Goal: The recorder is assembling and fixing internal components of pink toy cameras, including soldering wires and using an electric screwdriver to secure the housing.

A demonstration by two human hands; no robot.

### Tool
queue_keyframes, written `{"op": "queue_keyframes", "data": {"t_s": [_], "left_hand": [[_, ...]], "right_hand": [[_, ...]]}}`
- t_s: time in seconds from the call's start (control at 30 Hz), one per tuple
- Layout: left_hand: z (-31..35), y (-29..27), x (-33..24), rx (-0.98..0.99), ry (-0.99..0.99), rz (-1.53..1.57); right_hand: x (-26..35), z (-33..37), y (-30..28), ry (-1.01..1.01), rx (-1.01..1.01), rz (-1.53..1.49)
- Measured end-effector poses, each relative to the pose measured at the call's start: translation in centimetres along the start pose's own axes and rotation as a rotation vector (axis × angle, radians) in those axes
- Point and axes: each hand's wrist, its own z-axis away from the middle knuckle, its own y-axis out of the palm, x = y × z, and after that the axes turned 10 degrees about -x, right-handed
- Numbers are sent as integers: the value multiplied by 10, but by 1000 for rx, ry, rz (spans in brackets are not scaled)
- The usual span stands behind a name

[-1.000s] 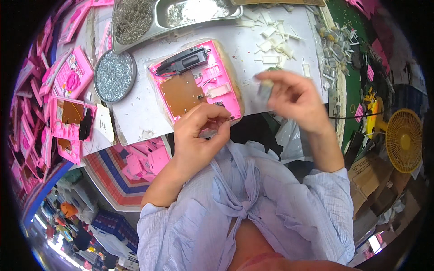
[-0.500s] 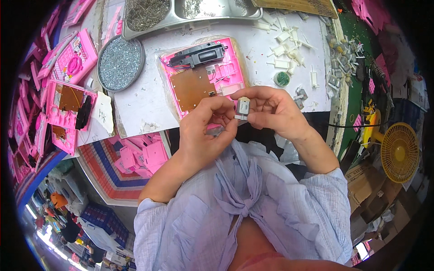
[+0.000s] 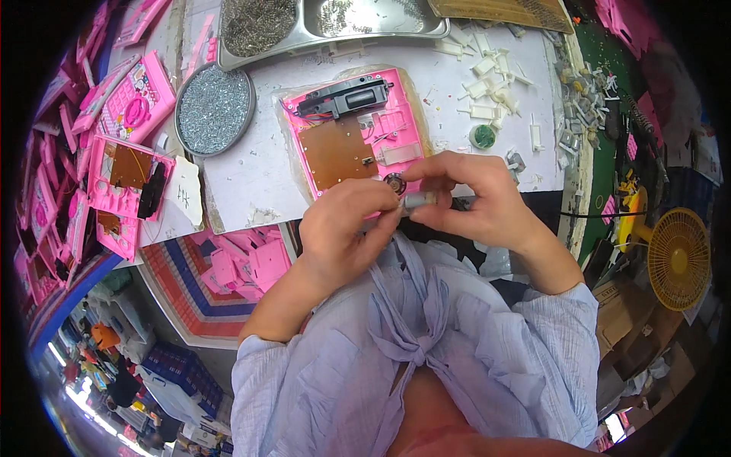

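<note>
Pink toy shell (image 3: 358, 137) lies beyond hands (image 3: 415, 209) pinching metal part (image 3: 418, 200)

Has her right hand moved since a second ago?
Yes. The right hand has come in leftward toward the open pink toy shell, meeting the left hand at its near edge around a small silvery part.

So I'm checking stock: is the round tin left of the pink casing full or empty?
Full. The round tin is filled to its rim with small silvery metal bits; none of its bottom shows.
</note>
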Motion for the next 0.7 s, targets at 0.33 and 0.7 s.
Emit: {"op": "queue_keyframes", "data": {"t_s": [0.33, 0.7], "left_hand": [[1, 0, 3, 59, -54, -87], [-30, 7, 22, 41, -28, -450]], "right_hand": [[-13, 0, 7, -560, -170, 308], [-22, -3, -20, -437, -386, 288]]}}
